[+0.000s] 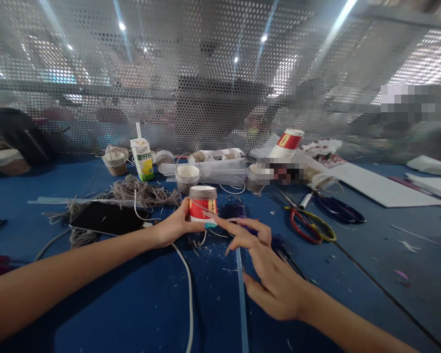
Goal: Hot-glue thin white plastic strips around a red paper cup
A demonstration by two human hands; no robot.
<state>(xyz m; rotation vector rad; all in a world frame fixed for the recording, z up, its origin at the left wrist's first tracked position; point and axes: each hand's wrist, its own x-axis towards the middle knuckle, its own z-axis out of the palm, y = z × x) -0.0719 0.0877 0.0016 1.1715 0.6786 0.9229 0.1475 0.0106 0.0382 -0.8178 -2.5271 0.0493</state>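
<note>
A small paper cup with a red printed band stands out in front of me above the blue table. Grey-brown twine is wound round its upper part, below the white rim. My left hand grips the cup from the left side, thumb underneath. My right hand is to the right, fingers spread and somewhat bent. Its index fingertip reaches the lower right of the cup; whether it touches the cup or a strand of twine, I cannot tell. Under that hand lies a long translucent bluish stick.
Behind the cup stand a twine-covered little bucket and a juice carton. Tangled grey yarn and a black phone lie left. Scissors with red and yellow handles lie right. A white cable crosses the front. Perforated metal mesh closes the back.
</note>
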